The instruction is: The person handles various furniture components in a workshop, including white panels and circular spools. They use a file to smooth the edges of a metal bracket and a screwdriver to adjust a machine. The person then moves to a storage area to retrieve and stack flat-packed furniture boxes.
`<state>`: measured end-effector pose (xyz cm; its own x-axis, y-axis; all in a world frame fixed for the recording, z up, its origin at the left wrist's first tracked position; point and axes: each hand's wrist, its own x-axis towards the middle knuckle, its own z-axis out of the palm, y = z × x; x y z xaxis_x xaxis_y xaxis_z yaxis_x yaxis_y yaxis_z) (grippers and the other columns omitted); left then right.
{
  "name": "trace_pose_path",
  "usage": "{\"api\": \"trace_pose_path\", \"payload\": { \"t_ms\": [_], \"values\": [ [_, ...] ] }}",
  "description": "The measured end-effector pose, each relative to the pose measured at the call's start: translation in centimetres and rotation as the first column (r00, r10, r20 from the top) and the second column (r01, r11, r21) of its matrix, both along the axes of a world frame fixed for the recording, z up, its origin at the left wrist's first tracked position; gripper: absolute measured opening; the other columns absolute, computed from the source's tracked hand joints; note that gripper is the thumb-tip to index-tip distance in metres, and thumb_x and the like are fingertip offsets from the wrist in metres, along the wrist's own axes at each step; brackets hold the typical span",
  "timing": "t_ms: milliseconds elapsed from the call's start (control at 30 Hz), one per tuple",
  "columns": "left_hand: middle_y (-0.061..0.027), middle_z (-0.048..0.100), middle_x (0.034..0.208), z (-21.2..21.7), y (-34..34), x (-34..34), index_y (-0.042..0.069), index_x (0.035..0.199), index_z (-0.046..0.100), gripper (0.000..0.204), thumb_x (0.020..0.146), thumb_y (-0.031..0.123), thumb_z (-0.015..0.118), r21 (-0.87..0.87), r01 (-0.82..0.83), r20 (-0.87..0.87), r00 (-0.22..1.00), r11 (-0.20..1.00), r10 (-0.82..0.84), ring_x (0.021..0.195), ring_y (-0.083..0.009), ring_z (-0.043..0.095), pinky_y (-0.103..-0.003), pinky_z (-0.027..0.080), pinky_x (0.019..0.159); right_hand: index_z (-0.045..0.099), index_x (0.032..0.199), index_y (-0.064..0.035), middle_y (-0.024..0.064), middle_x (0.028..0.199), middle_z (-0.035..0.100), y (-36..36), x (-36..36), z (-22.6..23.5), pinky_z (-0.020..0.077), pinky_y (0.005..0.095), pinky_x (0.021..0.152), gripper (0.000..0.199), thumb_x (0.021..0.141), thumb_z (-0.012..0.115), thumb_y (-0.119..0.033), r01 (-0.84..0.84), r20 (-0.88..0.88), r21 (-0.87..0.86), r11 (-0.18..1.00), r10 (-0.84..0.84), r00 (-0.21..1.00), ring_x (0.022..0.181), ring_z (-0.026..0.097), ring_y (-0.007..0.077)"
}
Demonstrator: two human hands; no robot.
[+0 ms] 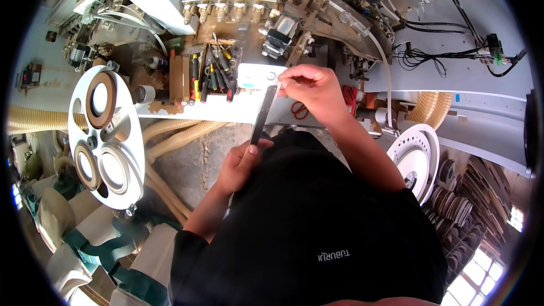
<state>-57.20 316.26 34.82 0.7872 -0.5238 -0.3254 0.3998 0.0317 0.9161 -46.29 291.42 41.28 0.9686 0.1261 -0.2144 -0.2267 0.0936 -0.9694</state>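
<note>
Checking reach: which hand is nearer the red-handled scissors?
Right. The right hand is just above the scissors in the picture; the left hand is farther off, below and to their left.

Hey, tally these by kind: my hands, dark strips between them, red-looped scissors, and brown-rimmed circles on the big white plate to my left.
Hands: 2, left hand and right hand
Dark strip: 1
Red-looped scissors: 1
Brown-rimmed circles on the white plate: 3
Total: 7

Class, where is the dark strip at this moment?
In the head view, the dark strip slants just above the picture's centre, running from the right hand down to the left hand.
</note>
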Motion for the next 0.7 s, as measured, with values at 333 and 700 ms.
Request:
{"api": "trace_pose_path", "payload": {
  "t_ms": [333, 700],
  "values": [
    [0.0084, 0.042, 0.071, 0.5, 0.1, 0.7, -0.004, 0.130, 0.062, 0.054, 0.112, 0.043, 0.043, -0.033, -0.002, -0.133, 0.991, 0.999, -0.003, 0.063, -0.0044, 0.036, -0.023, 0.032, 0.059, 0.074, 0.106, 0.0060, 0.0097, 0.095, 0.076, -0.1, 0.0, 0.3, 0.0580, 0.0254, 0.078, 0.015, 0.091, 0.072, 0.003, -0.028, 0.076, -0.074, 0.997, 0.034, 0.997, 0.089, 0.074, 0.0141],
    [0.0016, 0.047, 0.065, 1.1, 1.2, 1.4, -0.002, 0.129, 0.063, 0.059, 0.111, 0.050, 0.043, -0.257, 0.059, -0.299, 0.944, 0.965, -0.137, 0.050, -0.0064, 0.041, -0.022, 0.034, 0.048, 0.073, 0.108, 0.0056, 0.0089, 0.099, 0.076, -0.9, -0.2, 0.8, 0.0581, 0.0261, 0.080, 0.015, 0.096, 0.070, -0.001, -0.086, 0.175, -0.169, 0.982, 0.115, 0.978, 0.089, 0.074, 0.0145]
  ]
}}
